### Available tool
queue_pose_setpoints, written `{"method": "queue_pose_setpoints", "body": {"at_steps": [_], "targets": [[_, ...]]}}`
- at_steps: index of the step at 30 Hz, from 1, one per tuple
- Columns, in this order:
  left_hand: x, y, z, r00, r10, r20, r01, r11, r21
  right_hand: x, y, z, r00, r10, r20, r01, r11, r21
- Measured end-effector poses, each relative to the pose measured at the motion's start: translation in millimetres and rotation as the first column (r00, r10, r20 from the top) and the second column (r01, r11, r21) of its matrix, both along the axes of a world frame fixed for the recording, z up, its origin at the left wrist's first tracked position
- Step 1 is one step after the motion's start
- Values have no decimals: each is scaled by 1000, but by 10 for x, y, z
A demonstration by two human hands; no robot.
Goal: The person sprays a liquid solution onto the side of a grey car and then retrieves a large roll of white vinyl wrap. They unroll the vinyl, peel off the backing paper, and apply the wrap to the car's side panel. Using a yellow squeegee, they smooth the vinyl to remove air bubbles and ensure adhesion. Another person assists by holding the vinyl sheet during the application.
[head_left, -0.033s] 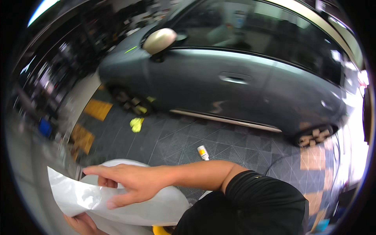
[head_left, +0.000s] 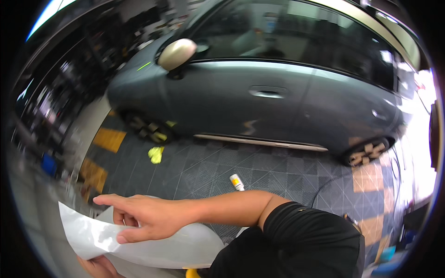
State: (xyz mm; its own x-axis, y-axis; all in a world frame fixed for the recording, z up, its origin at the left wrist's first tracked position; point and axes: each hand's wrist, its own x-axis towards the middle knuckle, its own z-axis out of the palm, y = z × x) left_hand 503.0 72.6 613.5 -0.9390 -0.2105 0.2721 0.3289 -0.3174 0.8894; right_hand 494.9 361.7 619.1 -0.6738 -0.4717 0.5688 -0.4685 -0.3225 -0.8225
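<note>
A glossy, whitish sheet of film (head_left: 167, 252) curves across the lower left, with one end curled upward and shining. At the bottom edge my left hand (head_left: 99, 266) grips the film's lower side, its fingers partly hidden. My right hand (head_left: 150, 217) reaches in from the right, above the film. Its index finger is stretched out leftward and the thumb is spread beside the film's upper edge. The other fingers are bent, and nothing shows between them. Whether the thumb touches the film is hard to tell.
A grey car (head_left: 227, 102) stands side-on beyond my hands. On the dark tiled floor (head_left: 199, 162) lie a yellow-green cloth (head_left: 155, 154) and a white bottle with a yellow label (head_left: 237, 182). A dark cable (head_left: 324, 187) runs at the right. Something yellow (head_left: 192, 273) shows below the film.
The car, cloth and bottle appear slightly farther left in the picture. My right hand has shifted a little leftward over the film; my left hand keeps its hold.
</note>
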Motion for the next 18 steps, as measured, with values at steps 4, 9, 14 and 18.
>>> {"method": "queue_pose_setpoints", "body": {"at_steps": [4, 9, 14, 18], "targets": [[-764, -15, -310, 995, -93, 18, 94, 994, -62, -222, -62, -20, 998, -67, -3, 67, 988, 140], [-817, 52, -465, 988, 86, -128, -144, 813, -564, -291, -421, -451, 965, -255, 53, 252, 966, 52], [-792, 606, 150, 865, -98, -491, -407, 434, -804, -500, -401, -686, 959, -249, 134, 256, 966, -41], [-694, 469, 281, 872, -204, -444, -292, 511, -808, -512, -634, -517, 974, -104, 202, 108, 994, -9]]}}
